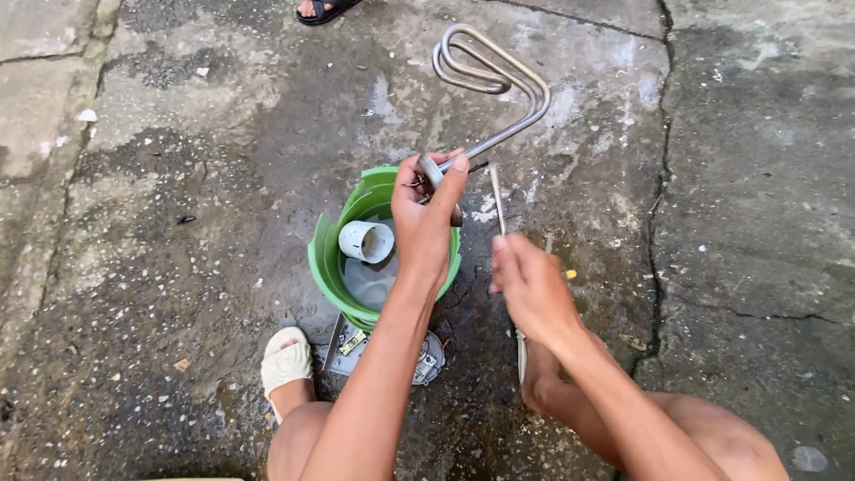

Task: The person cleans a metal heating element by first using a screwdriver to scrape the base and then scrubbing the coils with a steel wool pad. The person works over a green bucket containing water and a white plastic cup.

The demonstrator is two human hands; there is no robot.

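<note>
My left hand (427, 218) grips the flange end of a bent metal heating element (499, 80), holding it up over a broken green plastic bucket (325, 258). Its looped tubes reach up and to the right. My right hand (530, 285) holds a thin metal rod-like tool (497, 198), with its tip pointing up near the flange. Inside the bucket lies a white plastic cup-shaped part (367, 240) in some water.
A grey metal plate with small parts (352, 347) lies on the wet cracked concrete below the bucket. My feet in white sandals (285, 361) flank it. Another person's sandalled foot (321, 9) shows at the top edge. A deep crack (659, 178) runs down the right.
</note>
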